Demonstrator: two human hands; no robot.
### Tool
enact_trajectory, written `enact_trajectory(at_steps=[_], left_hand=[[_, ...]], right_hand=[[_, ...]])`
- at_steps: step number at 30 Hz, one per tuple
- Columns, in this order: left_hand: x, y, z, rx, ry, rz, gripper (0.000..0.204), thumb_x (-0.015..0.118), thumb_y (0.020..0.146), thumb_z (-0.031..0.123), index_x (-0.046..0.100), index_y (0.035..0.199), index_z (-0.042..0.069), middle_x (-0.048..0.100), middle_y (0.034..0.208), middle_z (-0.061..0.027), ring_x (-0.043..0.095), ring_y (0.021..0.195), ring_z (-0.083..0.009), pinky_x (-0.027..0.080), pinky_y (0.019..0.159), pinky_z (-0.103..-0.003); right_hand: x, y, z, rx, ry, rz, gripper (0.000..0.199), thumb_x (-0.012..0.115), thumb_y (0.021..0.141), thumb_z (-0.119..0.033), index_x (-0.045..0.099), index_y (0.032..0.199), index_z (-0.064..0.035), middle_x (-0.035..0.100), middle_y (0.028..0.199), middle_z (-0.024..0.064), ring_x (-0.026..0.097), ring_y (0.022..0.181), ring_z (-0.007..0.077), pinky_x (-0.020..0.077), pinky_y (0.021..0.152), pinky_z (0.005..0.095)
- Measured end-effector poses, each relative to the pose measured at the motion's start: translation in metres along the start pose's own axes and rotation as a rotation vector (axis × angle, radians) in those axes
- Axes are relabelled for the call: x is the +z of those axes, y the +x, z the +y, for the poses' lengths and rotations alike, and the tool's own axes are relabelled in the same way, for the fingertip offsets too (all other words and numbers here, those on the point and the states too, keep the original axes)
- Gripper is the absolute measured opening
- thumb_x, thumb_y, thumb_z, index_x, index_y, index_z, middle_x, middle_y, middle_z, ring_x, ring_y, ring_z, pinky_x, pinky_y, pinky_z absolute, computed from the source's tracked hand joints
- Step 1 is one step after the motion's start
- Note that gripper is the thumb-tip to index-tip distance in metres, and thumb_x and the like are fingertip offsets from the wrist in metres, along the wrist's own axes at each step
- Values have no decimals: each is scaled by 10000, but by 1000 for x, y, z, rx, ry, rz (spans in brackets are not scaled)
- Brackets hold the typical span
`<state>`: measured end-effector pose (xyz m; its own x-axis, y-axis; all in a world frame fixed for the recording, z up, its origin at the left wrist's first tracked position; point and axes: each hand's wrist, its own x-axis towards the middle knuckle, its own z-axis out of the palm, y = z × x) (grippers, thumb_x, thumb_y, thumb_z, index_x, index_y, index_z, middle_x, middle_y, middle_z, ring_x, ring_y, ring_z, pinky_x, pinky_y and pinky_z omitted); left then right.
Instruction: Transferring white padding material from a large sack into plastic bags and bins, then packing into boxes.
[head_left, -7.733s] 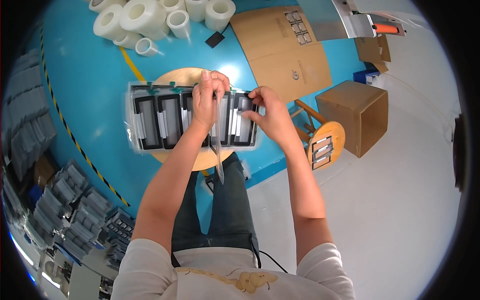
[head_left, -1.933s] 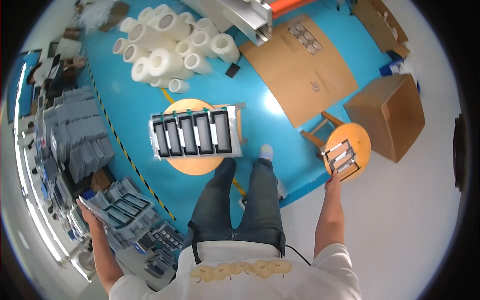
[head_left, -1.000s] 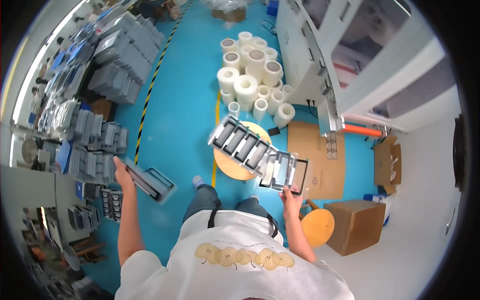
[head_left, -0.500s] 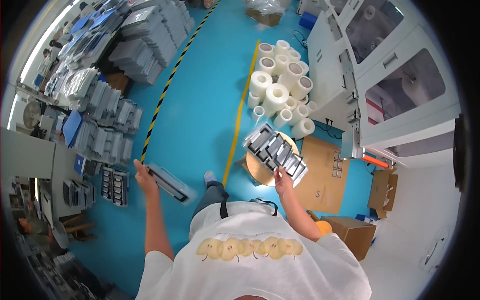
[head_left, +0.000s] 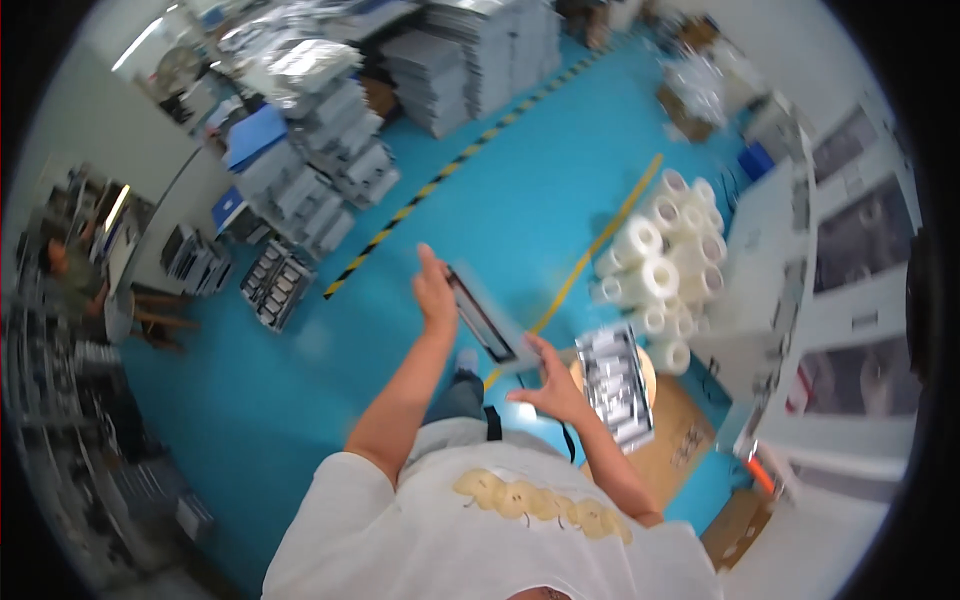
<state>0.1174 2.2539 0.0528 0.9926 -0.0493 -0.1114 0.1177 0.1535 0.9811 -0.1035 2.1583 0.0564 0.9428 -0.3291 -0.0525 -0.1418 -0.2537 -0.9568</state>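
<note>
My left hand (head_left: 433, 290) grips one end of a flat, narrow rectangular panel (head_left: 487, 318) with a dark frame and a clear, see-through edge, held tilted in front of my body. Beside the panel's other end is my right hand (head_left: 552, 384), its thumb and fingers spread apart; whether a fingertip touches the panel I cannot tell. A clear tray of several dark-framed rectangular parts (head_left: 615, 385) lies on a round wooden stool top (head_left: 650, 373), to the right of that hand. Motion blurs the finer details.
White film rolls (head_left: 660, 278) stand clustered at the right, beside white machine cabinets (head_left: 860, 240). Stacked grey trays (head_left: 315, 205) line the left, with a filled tray (head_left: 277, 285) on the blue floor. Flattened cardboard (head_left: 685, 430) lies by the stool. A person (head_left: 75, 270) sits far left.
My view and body have turned left. My right hand has let go of the tray on the stool and come over to the panel that my left hand still holds.
</note>
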Motion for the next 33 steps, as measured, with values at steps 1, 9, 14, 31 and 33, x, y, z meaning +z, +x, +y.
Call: enact_trajectory(at_steps=[1, 9, 14, 31, 33], left_hand=[[-4, 0, 5, -37, -8, 43, 588, 410, 890, 572, 390, 518, 117, 388, 527, 29, 342, 518, -90, 285, 477, -281], [4, 8, 6, -211, -142, 69, 603, 352, 908, 568, 383, 529, 100, 357, 530, 16, 324, 525, -107, 290, 498, -293], [-9, 40, -8, -152, -70, -116, 623, 310, 911, 590, 347, 532, 96, 306, 536, 28, 308, 542, -96, 288, 521, -278], [-88, 130, 6, -263, 210, -1108, 374, 738, 721, 352, 594, 846, 30, 565, 708, 9, 506, 656, -106, 406, 594, -257], [-90, 136, 12, -270, 266, -1100, 355, 747, 714, 332, 598, 849, 40, 564, 708, 11, 504, 660, -98, 396, 586, -241]], right_hand=[[6, 20, -35, -72, -154, -66, 911, 832, 598, -271, 348, 1324, -11, 456, 1278, 189, 436, 1184, 337, 341, 996, 383], [50, 69, -34, -208, -419, -32, 248, 600, 850, -193, 569, 979, 17, 602, 782, 186, 547, 694, 364, 454, 655, 385], [49, 92, -3, -94, -423, -119, 257, 576, 880, -201, 553, 998, 27, 611, 803, 140, 584, 690, 226, 466, 647, 339], [28, 176, -74, 191, 436, 246, 441, 564, 881, -268, 527, 1141, 85, 605, 1048, 149, 646, 787, 270, 539, 595, 315], [24, 182, -66, 222, 467, 315, 438, 565, 880, -265, 522, 1150, 78, 612, 1045, 144, 654, 759, 271, 532, 560, 305]])
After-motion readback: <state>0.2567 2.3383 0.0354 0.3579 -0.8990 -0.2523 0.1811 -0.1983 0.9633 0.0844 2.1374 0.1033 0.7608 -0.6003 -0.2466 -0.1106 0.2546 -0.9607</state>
